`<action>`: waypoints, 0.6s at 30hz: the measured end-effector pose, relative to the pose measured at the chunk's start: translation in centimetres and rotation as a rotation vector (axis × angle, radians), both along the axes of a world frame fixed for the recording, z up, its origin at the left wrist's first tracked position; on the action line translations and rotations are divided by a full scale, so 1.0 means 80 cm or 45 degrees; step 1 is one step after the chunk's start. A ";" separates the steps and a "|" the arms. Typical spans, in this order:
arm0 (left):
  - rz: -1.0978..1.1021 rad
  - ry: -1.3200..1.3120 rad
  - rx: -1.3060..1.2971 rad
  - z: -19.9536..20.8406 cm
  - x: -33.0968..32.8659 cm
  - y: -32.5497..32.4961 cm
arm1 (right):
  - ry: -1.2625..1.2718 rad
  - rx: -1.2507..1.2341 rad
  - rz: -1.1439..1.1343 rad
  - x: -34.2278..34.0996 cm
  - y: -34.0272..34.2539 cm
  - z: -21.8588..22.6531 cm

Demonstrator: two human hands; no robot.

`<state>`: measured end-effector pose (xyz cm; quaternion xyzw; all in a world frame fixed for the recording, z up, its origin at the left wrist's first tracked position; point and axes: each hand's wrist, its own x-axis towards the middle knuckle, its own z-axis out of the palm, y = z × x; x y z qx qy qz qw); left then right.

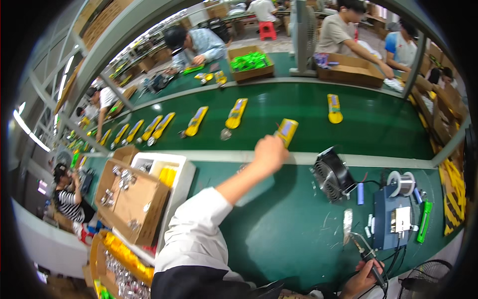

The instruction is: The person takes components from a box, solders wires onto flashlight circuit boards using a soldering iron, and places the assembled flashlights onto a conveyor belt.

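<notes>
My left hand [271,155] reaches over the rail at the front of the conveyor belt, its fingers closed on the near end of a yellow plastic housing [287,130]. Several similar long housings lie on the green belt, among them one [236,113] with a purple cell inside to the left and another [334,108] to the right. At the lower right, my right hand [366,277] grips a soldering iron [368,256], its tip pointing up and left near a silvery strip [347,224] on the bench.
A black fan [332,174] stands below the rail, with a blue soldering station [387,219], solder reel [401,184] and green casing [424,222] to its right. Cardboard box [130,197] of small metal parts sits left. Co-workers sit beyond the green belt [279,102].
</notes>
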<state>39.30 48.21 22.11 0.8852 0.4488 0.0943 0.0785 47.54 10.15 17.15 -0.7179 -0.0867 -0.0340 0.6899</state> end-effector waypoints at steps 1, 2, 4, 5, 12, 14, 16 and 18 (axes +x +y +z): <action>-0.075 0.030 -0.030 0.006 -0.016 -0.045 | -0.009 0.012 0.010 0.004 -0.002 -0.004; -0.167 0.018 -0.068 -0.007 -0.037 -0.078 | 0.009 0.007 0.032 0.005 -0.002 -0.006; -0.167 0.003 -0.158 -0.009 -0.076 -0.146 | 0.016 -0.001 0.037 0.005 -0.002 -0.007; -0.146 -0.006 -0.178 -0.019 -0.089 -0.170 | 0.021 0.000 0.038 0.003 -0.001 -0.007; 0.001 -0.565 -0.355 -0.015 -0.134 -0.172 | 0.055 0.104 0.174 -0.018 -0.002 0.001; 0.179 -0.862 -0.110 -0.026 -0.133 -0.100 | 0.044 0.120 0.168 -0.021 -0.006 0.001; 0.364 -0.634 0.237 -0.048 -0.145 -0.037 | 0.060 0.111 0.189 -0.026 -0.007 0.004; 0.361 -0.678 0.106 -0.065 -0.140 -0.001 | 0.068 0.083 0.175 -0.029 -0.005 0.005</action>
